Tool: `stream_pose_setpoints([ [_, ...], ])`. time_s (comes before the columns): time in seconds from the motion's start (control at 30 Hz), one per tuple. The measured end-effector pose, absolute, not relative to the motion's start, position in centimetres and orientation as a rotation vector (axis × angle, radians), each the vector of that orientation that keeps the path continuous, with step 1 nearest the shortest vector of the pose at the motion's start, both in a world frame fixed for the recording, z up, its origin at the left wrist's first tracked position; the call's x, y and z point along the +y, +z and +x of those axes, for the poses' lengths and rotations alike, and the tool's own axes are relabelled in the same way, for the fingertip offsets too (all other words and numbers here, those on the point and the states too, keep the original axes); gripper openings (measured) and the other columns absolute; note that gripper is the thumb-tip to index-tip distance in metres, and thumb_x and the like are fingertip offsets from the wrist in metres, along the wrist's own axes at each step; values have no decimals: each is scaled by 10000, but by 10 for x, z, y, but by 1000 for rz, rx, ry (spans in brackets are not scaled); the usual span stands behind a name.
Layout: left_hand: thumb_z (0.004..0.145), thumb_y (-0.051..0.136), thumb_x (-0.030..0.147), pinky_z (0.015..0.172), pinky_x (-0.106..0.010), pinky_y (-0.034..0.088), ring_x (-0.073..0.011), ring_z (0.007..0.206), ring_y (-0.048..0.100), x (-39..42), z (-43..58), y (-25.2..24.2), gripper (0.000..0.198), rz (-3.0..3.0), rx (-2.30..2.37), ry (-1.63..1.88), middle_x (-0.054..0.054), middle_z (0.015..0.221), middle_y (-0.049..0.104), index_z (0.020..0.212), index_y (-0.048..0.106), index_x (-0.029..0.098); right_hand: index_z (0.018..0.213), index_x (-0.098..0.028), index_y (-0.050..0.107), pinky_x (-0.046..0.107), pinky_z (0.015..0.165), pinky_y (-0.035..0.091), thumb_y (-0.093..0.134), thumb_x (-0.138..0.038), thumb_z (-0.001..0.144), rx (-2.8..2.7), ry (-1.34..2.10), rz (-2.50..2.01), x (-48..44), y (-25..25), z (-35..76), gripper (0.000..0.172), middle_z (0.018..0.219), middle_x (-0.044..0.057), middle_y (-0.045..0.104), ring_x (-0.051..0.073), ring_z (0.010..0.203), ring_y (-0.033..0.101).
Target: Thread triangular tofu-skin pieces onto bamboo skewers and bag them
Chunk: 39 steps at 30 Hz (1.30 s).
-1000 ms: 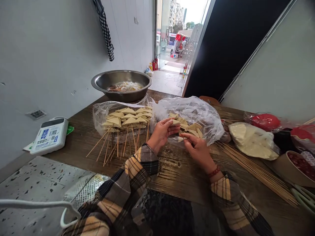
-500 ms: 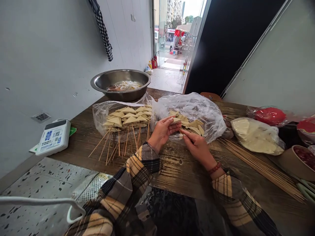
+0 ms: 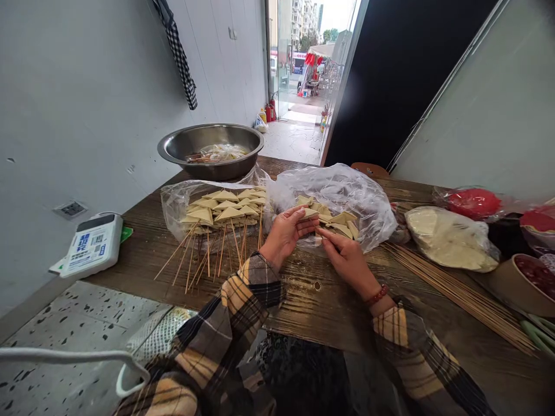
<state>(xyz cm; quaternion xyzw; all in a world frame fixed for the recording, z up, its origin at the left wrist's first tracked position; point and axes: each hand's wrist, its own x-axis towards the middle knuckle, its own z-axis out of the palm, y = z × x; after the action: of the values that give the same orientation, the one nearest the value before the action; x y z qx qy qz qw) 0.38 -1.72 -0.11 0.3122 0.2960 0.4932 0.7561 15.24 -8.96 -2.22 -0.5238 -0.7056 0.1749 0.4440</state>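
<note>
Between the thumb and fingers of my left hand (image 3: 287, 231) is a folded triangle of tofu skin (image 3: 309, 214). My right hand (image 3: 347, 258) is closed in a pinch beside it, on a thin skewer that is mostly hidden by the fingers. Just behind my hands, more folded tofu skin pieces (image 3: 344, 219) lie in a clear plastic bag (image 3: 359, 185). Left of my hands, skewered tofu skin triangles (image 3: 228, 205) are stacked on another clear bag (image 3: 172, 211), their sticks (image 3: 209, 254) pointing toward me.
A steel basin (image 3: 212, 169) holding bagged items stands at the back left. Long bamboo skewers (image 3: 459, 294) lie on the right, near a bag of pale round sheets (image 3: 448, 240) and a tub of red food (image 3: 535, 277). A white box-shaped device (image 3: 93, 245) sits at the left edge.
Almost nothing differs. The view has shifted very slightly, and both hands keep the same hold on the tofu skin and skewer.
</note>
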Motion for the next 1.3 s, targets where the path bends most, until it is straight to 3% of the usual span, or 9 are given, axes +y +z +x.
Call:
stream_pose_setpoints([
  [0.53,811,605,156,718,-321,542,-188,696,701,-18,4,-1,226,723,665,1090,-101,768,724,1030,598,101,1173,-238,680,422,938,515,488,-233,896,-1758,419,-1302,-88,-25,153,337,1161,64,692,233,1079,653],
  [0.83,758,702,253,748,-305,531,-164,711,692,-23,10,-2,386,870,647,1118,-95,838,727,1108,616,116,1178,-198,677,421,955,506,479,-260,903,-1707,452,-1307,-87,-25,153,344,1181,91,680,234,1090,647],
  [1.07,705,753,275,806,-297,502,-165,787,684,-26,14,-3,392,876,575,1132,-77,904,717,1052,656,121,1195,-210,665,430,963,498,474,-271,911,-1671,447,-1301,-87,-26,152,347,1184,80,681,231,1083,649],
  [1.3,721,732,305,808,-278,489,-179,839,672,-28,16,-3,276,898,526,1062,-89,888,717,912,678,113,1135,-223,700,448,943,509,501,-301,899,-1595,417,-1311,-86,-25,150,318,1137,84,702,241,1056,664],
])
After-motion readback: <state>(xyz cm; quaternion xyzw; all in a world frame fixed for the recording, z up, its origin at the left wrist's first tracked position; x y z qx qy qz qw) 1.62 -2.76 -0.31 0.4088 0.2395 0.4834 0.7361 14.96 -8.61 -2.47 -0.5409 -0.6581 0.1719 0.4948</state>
